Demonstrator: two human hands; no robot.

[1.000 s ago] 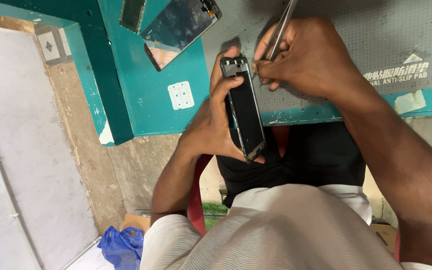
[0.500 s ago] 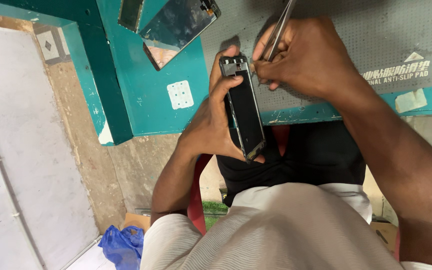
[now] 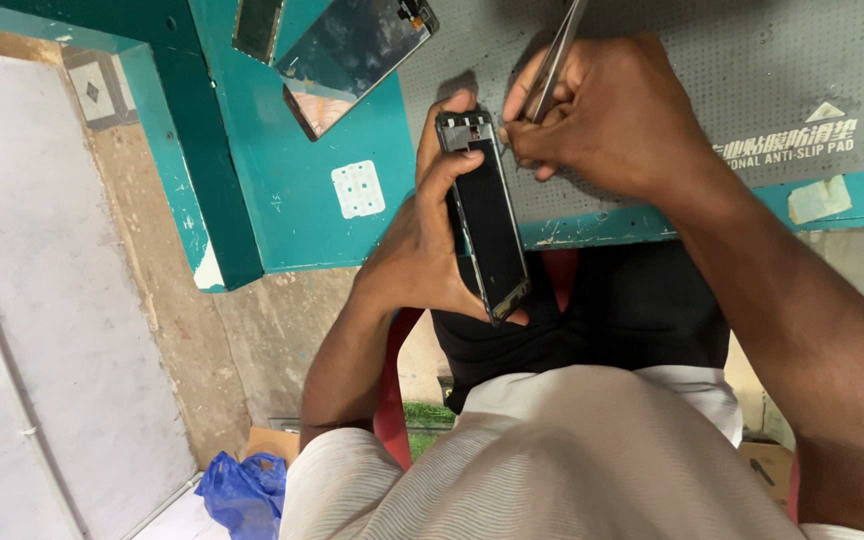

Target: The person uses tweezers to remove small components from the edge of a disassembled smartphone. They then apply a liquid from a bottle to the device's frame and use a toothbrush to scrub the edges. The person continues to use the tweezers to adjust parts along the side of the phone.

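Seen from above, looking down over chest and lap. Left hand point(image 3: 422, 250) wrapped around a dark phone frame point(image 3: 487, 215), thumb laid along its left edge, fingers curled behind, holding it tilted with its top end toward 12 o'clock and its lower end toward 5 o'clock over the lap. Frame stripped at the top, small metal parts showing there. Right hand point(image 3: 607, 115) closed, fingers pressed together and pinching metal tweezers point(image 3: 555, 60), tips brought down at the top right corner of the frame; whether the tips touch it cannot be told. Tweezers' shaft running up toward 12 o'clock, out past the top edge of the view.

Behind both hands, a grey anti-slip mat point(image 3: 742, 60) lying on a teal tabletop point(image 3: 292, 200), its near edge chipped. At 11 o'clock from the frame, a loose phone screen panel point(image 3: 352, 55) lying flat on the tabletop, well apart from the hands, with a narrower dark part point(image 3: 257, 25) just beside it at its 9 o'clock. At 9 o'clock from the frame, a small pale square pad point(image 3: 359, 188) stuck on the tabletop. On the right rim of the tabletop, bits of pale tape point(image 3: 820, 198). Down at 7 o'clock, on the floor, a crumpled blue plastic bag point(image 3: 242, 490).
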